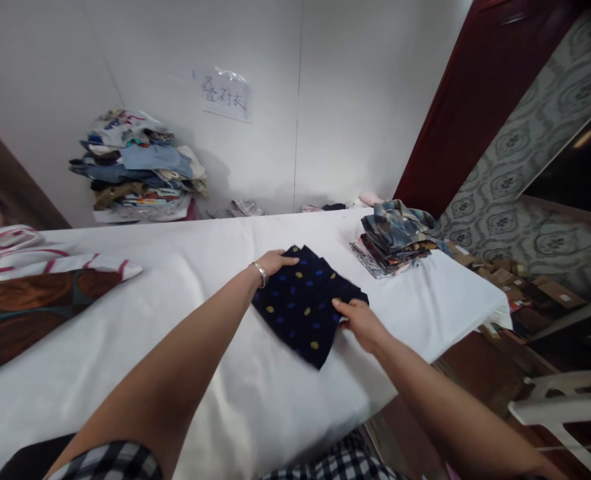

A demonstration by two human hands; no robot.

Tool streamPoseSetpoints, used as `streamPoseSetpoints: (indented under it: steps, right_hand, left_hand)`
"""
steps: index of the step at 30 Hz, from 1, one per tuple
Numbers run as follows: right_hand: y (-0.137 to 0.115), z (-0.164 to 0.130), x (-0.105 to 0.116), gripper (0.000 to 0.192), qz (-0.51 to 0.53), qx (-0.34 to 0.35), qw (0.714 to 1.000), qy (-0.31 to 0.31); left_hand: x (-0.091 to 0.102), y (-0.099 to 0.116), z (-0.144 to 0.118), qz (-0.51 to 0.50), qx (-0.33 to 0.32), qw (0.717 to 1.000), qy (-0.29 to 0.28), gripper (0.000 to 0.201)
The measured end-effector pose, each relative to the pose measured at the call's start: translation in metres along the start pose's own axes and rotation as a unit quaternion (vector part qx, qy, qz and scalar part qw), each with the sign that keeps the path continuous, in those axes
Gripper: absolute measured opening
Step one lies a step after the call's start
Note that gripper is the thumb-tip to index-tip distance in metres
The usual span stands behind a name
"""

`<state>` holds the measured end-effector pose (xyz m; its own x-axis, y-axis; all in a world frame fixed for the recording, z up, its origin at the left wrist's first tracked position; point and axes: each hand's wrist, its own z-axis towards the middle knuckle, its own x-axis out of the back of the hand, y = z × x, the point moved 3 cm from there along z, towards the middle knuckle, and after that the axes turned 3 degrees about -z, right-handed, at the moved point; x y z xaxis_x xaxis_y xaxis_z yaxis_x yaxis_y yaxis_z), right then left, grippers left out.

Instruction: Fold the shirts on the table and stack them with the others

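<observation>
Between my hands is a folded dark navy garment (295, 307) with blue and yellow spots, over the middle of the white-covered table (185, 373). My left hand (274, 262), with a silver bracelet at the wrist, grips its far left edge, thumb on top. At its right edge my right hand (360, 320) pinches the cloth, thumb above and fingers beneath. Whether the garment rests fully on the table or is slightly raised, I cannot tell. Its exact kind does not show in this folded state.
A stack of folded clothes (395, 233) stands at the table's right end. Loose garments, striped and brown (50, 293), lie at the left. Behind the table rises a tall clothes pile (140, 167) against the wall. Boxes (550, 293) and a white chair (565, 400) are at right.
</observation>
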<state>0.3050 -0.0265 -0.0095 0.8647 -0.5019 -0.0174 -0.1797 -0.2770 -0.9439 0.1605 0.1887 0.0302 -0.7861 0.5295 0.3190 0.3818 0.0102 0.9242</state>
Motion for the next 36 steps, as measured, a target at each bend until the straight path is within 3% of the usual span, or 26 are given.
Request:
streamPoseSetpoints:
  steps: [2, 5, 7, 10, 13, 16, 18, 20, 23, 25, 27, 30, 33, 36]
  right_hand:
    - [-0.039, 0.013, 0.006, 0.034, -0.010, 0.069, 0.997, -0.015]
    - [-0.092, 0.027, 0.011, 0.040, 0.006, 0.195, 0.980, -0.026]
    - [-0.105, 0.030, 0.011, 0.039, 0.003, 0.270, 0.963, -0.022]
    - [-0.078, 0.026, 0.008, 0.029, -0.074, 0.318, 0.944, -0.038]
    - [-0.017, 0.011, 0.004, 0.021, -0.184, 0.324, 0.916, -0.150]
    - [0.031, -0.008, 0.004, 0.016, -0.268, 0.323, 0.879, -0.225]
    - [0.045, -0.015, 0.008, 0.018, -0.300, 0.317, 0.869, -0.232]
    - [0.045, -0.016, 0.012, 0.023, -0.307, 0.298, 0.872, -0.239]
    - [0.036, -0.009, 0.021, 0.036, -0.258, 0.211, 0.908, -0.254]
    - [0.029, 0.001, 0.025, 0.044, -0.205, 0.131, 0.943, -0.228]
    - [0.024, 0.013, 0.025, 0.053, -0.180, 0.065, 0.968, -0.163]
    - [0.018, 0.028, 0.010, 0.062, -0.157, 0.027, 0.981, -0.113]
    - [0.014, 0.028, -0.013, 0.049, -0.085, 0.034, 0.983, -0.161]
    - [0.012, 0.014, -0.017, 0.042, -0.005, 0.061, 0.985, -0.162]
  left_hand:
    - [0.020, 0.029, -0.007, -0.072, -0.072, 0.995, -0.014, 0.051]
    - [0.054, 0.070, -0.035, -0.164, -0.231, 0.959, -0.015, 0.053]
    - [0.072, 0.077, -0.067, -0.125, -0.313, 0.941, 0.026, 0.048]
    - [0.076, 0.039, -0.124, 0.048, -0.382, 0.919, 0.087, 0.031]
    - [0.053, -0.038, -0.178, 0.199, -0.415, 0.886, 0.062, 0.008]
    - [0.025, -0.105, -0.220, 0.264, -0.358, 0.896, 0.007, 0.009]
    - [0.017, -0.126, -0.236, 0.248, -0.284, 0.926, 0.009, 0.013]
    - [0.018, -0.130, -0.244, 0.187, -0.203, 0.961, 0.024, 0.013]
    - [0.026, -0.123, -0.245, 0.019, -0.080, 0.997, 0.015, 0.026]
    - [0.028, -0.121, -0.241, -0.086, -0.001, 0.996, 0.014, 0.037]
    - [0.028, -0.122, -0.234, -0.141, 0.073, 0.986, 0.044, 0.048]
    - [0.022, -0.124, -0.219, -0.160, 0.155, 0.968, 0.112, 0.057]
    - [0.014, -0.113, -0.209, -0.161, 0.129, 0.962, 0.179, 0.053]
    - [0.009, -0.094, -0.211, -0.188, 0.000, 0.964, 0.187, 0.046]
